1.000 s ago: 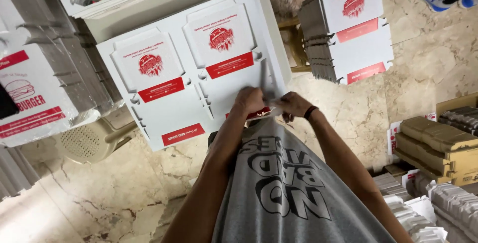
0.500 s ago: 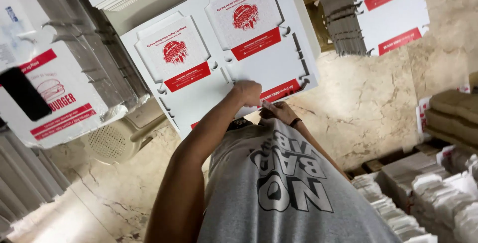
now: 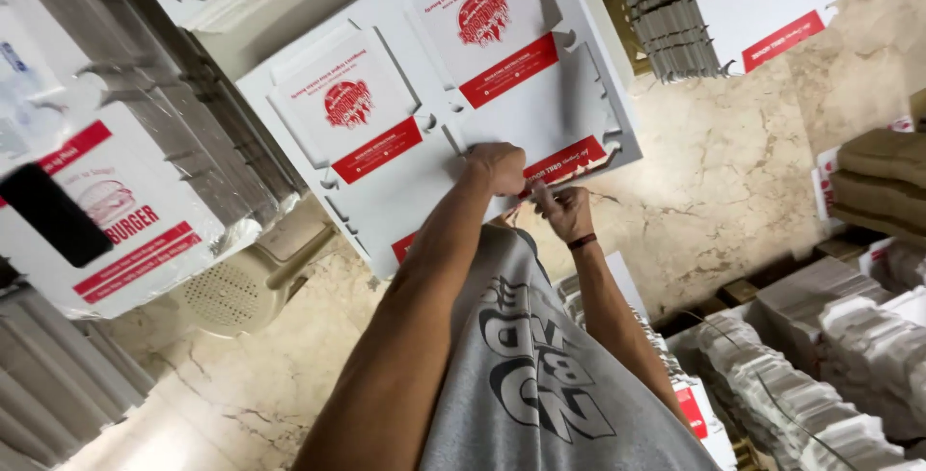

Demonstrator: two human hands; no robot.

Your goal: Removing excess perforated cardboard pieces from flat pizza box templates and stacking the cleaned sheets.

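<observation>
The flat white cardboard sheet (image 3: 434,114), die-cut into unfolded box blanks with red printed panels, fills the upper middle of the head view and lies on a pile of like sheets, reaching well beyond the fingers on every side but the near one; its near edge sits right under both hands. Far off from the fingers to one side leans a stack of folded white boxes (image 3: 106,220) with red labels, and below it, on the marble floor (image 3: 733,172), stands a pale plastic stool (image 3: 231,288). Past the fingers on the other side hangs another bundle of flat blanks (image 3: 714,8), and nearer the body lie rows of bundled grey cartons (image 3: 810,375). The left hand (image 3: 497,166) is curled into a loose fist, its fingers pressed together over the sheet's near edge, knuckles up. The right hand (image 3: 564,211), with a dark band (image 3: 581,241) at the wrist, sits just beside it, touching the same edge; its fingers are drawn together and appear to pinch a narrow tab of the sheet, though the tips are too small to tell clearly.
</observation>
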